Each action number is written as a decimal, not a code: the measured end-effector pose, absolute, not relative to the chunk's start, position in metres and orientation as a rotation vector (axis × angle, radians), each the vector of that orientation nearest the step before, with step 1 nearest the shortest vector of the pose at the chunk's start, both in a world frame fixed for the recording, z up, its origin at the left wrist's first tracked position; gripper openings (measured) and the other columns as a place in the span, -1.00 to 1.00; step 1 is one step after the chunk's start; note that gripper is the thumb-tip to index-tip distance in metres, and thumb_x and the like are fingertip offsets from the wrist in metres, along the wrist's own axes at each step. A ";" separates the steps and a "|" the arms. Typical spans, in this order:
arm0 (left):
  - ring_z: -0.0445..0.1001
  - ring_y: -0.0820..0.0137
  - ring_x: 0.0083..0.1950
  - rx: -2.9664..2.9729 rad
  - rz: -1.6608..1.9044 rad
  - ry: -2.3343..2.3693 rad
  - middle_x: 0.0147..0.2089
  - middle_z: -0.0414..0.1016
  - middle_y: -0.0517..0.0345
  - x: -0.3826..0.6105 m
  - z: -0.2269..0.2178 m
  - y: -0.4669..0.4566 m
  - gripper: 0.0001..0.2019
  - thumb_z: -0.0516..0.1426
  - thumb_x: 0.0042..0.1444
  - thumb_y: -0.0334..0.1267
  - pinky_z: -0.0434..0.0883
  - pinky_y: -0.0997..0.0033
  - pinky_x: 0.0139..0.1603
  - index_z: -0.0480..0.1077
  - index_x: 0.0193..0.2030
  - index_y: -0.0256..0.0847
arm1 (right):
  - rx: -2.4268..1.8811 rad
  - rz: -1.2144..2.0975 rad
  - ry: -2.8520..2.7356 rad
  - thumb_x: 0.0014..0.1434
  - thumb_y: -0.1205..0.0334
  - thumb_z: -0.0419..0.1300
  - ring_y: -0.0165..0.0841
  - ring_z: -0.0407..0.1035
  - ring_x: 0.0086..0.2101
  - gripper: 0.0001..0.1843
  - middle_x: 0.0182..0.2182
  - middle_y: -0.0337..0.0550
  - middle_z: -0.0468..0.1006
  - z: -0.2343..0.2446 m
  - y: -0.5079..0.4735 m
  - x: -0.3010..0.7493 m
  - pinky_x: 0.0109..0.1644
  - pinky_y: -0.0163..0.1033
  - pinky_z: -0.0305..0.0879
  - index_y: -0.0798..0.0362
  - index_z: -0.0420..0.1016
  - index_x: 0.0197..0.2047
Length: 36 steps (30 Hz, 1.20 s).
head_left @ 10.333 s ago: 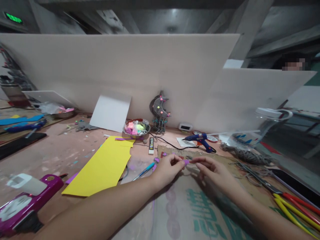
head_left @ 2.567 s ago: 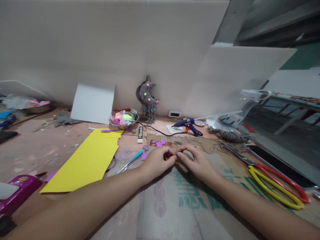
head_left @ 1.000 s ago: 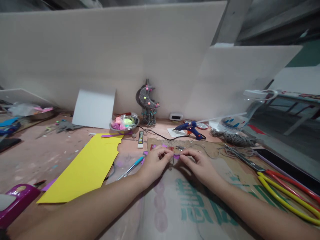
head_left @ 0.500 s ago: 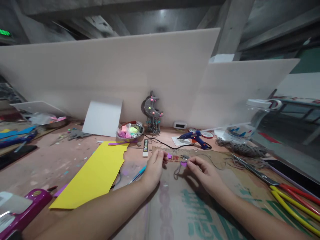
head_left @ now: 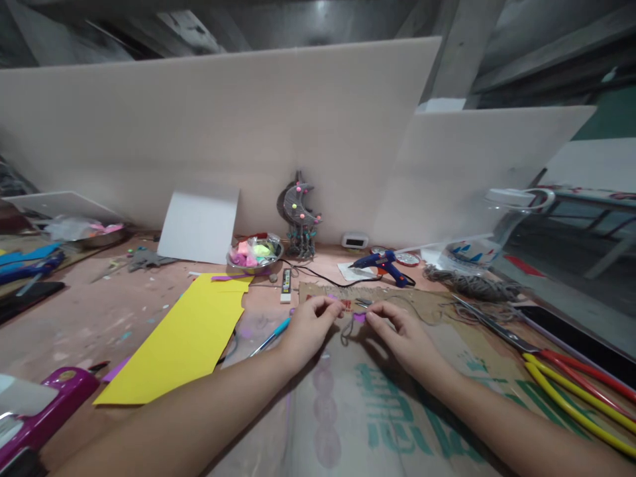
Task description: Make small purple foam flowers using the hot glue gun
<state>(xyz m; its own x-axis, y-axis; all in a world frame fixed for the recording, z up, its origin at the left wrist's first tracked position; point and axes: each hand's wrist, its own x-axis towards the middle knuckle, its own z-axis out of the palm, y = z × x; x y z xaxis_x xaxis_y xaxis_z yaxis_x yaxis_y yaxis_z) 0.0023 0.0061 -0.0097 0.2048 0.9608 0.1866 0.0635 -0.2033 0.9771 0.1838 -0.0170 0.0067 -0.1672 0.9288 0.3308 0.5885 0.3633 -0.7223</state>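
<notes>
My right hand pinches a small purple cut-out piece between thumb and fingertips, above the cardboard. A loop of grey yarn hangs from this piece on its left. Close by, my left hand is closed, thumb against forefinger, its tips beside the yarn; what it pinches is too small to make out. Behind the left fingers a second purple piece lies on the cardboard, mostly hidden. Small metal tips show just beyond the right fingertips.
A blue glue gun rests behind my hands. Scissors, grey yarn and a phone lie to the right. Leftward are yellow paper, a pen and a clay bowl. A moon ornament stands behind.
My left hand has moved right, toward the yarn and the right hand, and now covers most of the loose purple piece. The right hand still holds its piece. The view has tilted slightly down.
</notes>
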 end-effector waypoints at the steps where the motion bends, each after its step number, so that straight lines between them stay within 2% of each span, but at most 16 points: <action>1: 0.44 0.34 -0.22 1.515 1.161 1.016 -0.30 0.51 0.06 0.002 -0.010 0.006 -0.69 0.04 0.11 -0.06 0.33 0.35 -0.13 0.44 -0.33 -0.29 | -1.323 0.565 -1.869 0.18 0.05 0.01 -0.34 0.36 -0.41 -0.72 -0.46 -0.19 0.49 0.007 -0.017 0.183 -0.31 -0.28 0.27 0.07 0.39 -0.37; 4: 0.44 0.33 -0.19 1.549 1.157 1.026 -0.27 0.52 0.05 0.004 -0.010 0.005 -0.64 -0.01 0.15 -0.04 0.33 0.35 -0.12 0.46 -0.32 -0.29 | -1.320 0.539 -1.893 0.18 0.08 0.02 -0.34 0.37 -0.41 -0.73 -0.46 -0.19 0.50 0.009 -0.018 0.183 -0.29 -0.28 0.27 0.07 0.40 -0.37; 8: 0.43 0.36 -0.30 1.630 1.089 1.042 -0.34 0.51 0.10 0.006 -0.008 0.003 -0.67 0.08 0.07 -0.03 0.34 0.40 -0.24 0.47 -0.29 -0.27 | -1.316 0.471 -1.923 0.17 0.09 0.03 -0.34 0.37 -0.40 -0.75 -0.46 -0.21 0.50 0.009 -0.018 0.183 -0.27 -0.29 0.26 0.06 0.42 -0.38; 16: 0.41 0.38 -0.32 1.702 1.047 1.045 -0.37 0.49 0.13 0.004 -0.005 -0.001 -0.72 0.07 0.08 -0.08 0.32 0.42 -0.28 0.46 -0.33 -0.27 | -1.288 0.463 -1.917 0.15 0.11 0.04 -0.33 0.39 -0.38 -0.76 -0.44 -0.19 0.52 0.008 -0.020 0.181 -0.25 -0.28 0.28 0.05 0.45 -0.36; 23: 0.43 0.33 -0.12 1.482 1.145 0.939 -0.17 0.51 0.02 0.005 -0.008 0.002 -0.61 -0.07 0.19 -0.04 0.32 0.35 -0.06 0.45 -0.20 -0.27 | -1.316 0.533 -1.880 0.17 0.10 0.03 -0.33 0.39 -0.38 -0.75 -0.43 -0.18 0.51 0.007 -0.020 0.182 -0.27 -0.28 0.29 0.07 0.43 -0.34; 26: 0.41 0.39 -0.29 1.456 1.191 1.020 -0.36 0.46 0.10 0.003 -0.009 0.004 -0.60 -0.06 0.17 0.01 0.33 0.43 -0.23 0.42 -0.35 -0.26 | -1.316 0.521 -1.896 0.17 0.10 0.04 -0.34 0.38 -0.39 -0.75 -0.44 -0.19 0.50 0.008 -0.020 0.182 -0.27 -0.28 0.28 0.07 0.43 -0.36; 29: 0.28 0.47 -0.52 1.501 1.162 1.081 -0.59 0.26 0.24 0.001 -0.011 0.005 -0.58 -0.04 0.12 0.07 0.24 0.49 -0.47 0.29 -0.53 -0.23 | -1.322 0.516 -1.908 0.17 0.11 0.03 -0.34 0.37 -0.40 -0.75 -0.45 -0.19 0.51 0.009 -0.019 0.182 -0.28 -0.28 0.28 0.07 0.43 -0.38; 31: 0.25 0.48 -0.55 1.520 1.128 1.084 -0.63 0.20 0.25 0.000 -0.011 0.005 -0.55 -0.07 0.14 0.07 0.23 0.49 -0.50 0.24 -0.59 -0.23 | -1.321 0.523 -1.913 0.17 0.10 0.03 -0.34 0.38 -0.39 -0.74 -0.44 -0.18 0.51 0.009 -0.019 0.182 -0.28 -0.28 0.28 0.07 0.43 -0.38; 33: 0.34 0.45 -0.44 1.539 1.163 1.073 -0.52 0.34 0.18 0.000 -0.011 0.005 -0.61 -0.03 0.14 0.00 0.30 0.47 -0.39 0.30 -0.54 -0.25 | -1.316 0.529 -1.918 0.17 0.10 0.04 -0.34 0.38 -0.39 -0.74 -0.44 -0.19 0.52 0.009 -0.019 0.182 -0.27 -0.28 0.28 0.07 0.43 -0.38; 34: 0.39 0.42 -0.34 1.545 1.206 1.063 -0.39 0.42 0.13 0.000 -0.011 0.004 -0.69 0.01 0.12 -0.06 0.33 0.46 -0.31 0.35 -0.45 -0.25 | -1.315 0.531 -1.920 0.17 0.10 0.04 -0.34 0.38 -0.38 -0.74 -0.44 -0.19 0.52 0.009 -0.019 0.181 -0.26 -0.28 0.27 0.07 0.43 -0.38; 36: 0.41 0.39 -0.15 1.550 1.270 1.033 -0.13 0.46 0.07 0.002 -0.009 0.003 -0.78 0.06 0.09 -0.16 0.33 0.42 -0.13 0.40 -0.24 -0.24 | -1.312 0.519 -1.927 0.17 0.11 0.04 -0.34 0.38 -0.38 -0.76 -0.45 -0.20 0.51 0.009 -0.020 0.181 -0.25 -0.28 0.27 0.07 0.43 -0.38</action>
<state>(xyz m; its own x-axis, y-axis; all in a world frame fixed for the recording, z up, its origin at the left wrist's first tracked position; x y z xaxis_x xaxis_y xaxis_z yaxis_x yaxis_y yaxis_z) 0.0023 0.0033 -0.0092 0.1398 0.9506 0.2770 0.0769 -0.2893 0.9541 0.1810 -0.0195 0.0091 -0.2075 0.9151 0.3458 0.6178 0.3966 -0.6790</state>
